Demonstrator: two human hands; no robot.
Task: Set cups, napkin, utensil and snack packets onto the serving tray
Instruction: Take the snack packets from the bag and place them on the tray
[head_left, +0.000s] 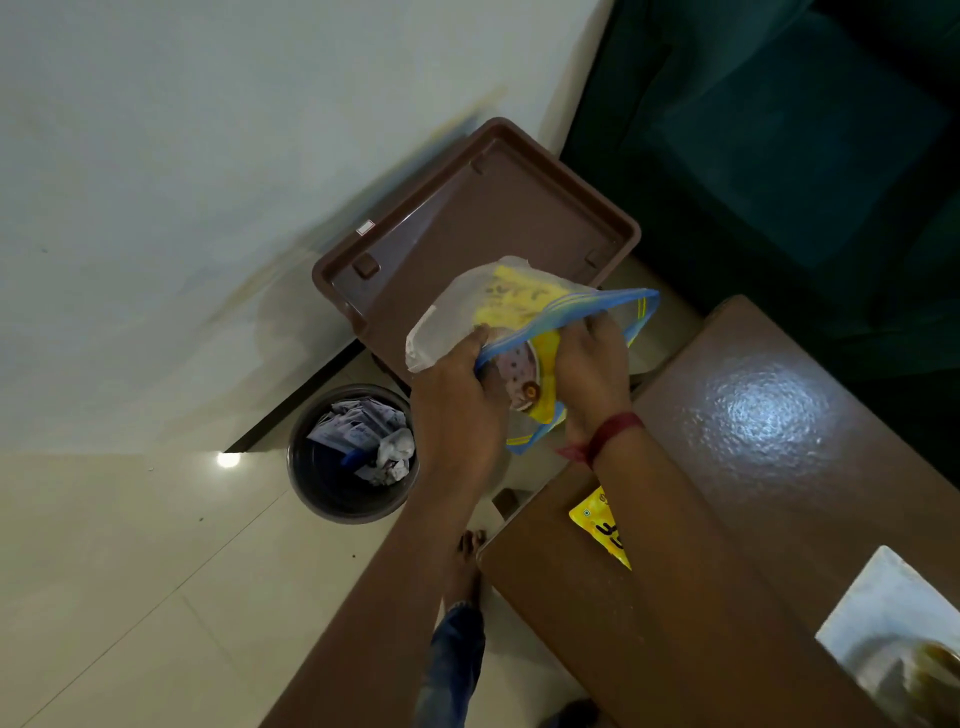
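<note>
A clear zip bag (524, 304) with a blue seal holds yellow snack packets. Both hands hold it in the air, over the near edge of a brown plastic tray (483, 218) that leans against the white wall. My left hand (457, 400) grips the bag's left side. My right hand (592, 374) pinches the bag at the blue seal, a red thread around its wrist. Another yellow snack packet (605, 530) lies on the brown table, partly hidden under my right forearm. No cups or utensil are in view.
A dark waste bin (348, 452) full of crumpled paper stands on the tiled floor left of my hands. The glossy brown table (753, 467) fills the right. A white napkin or plate (883, 608) with something dark on it sits at the lower right. A dark green sofa (779, 156) is behind.
</note>
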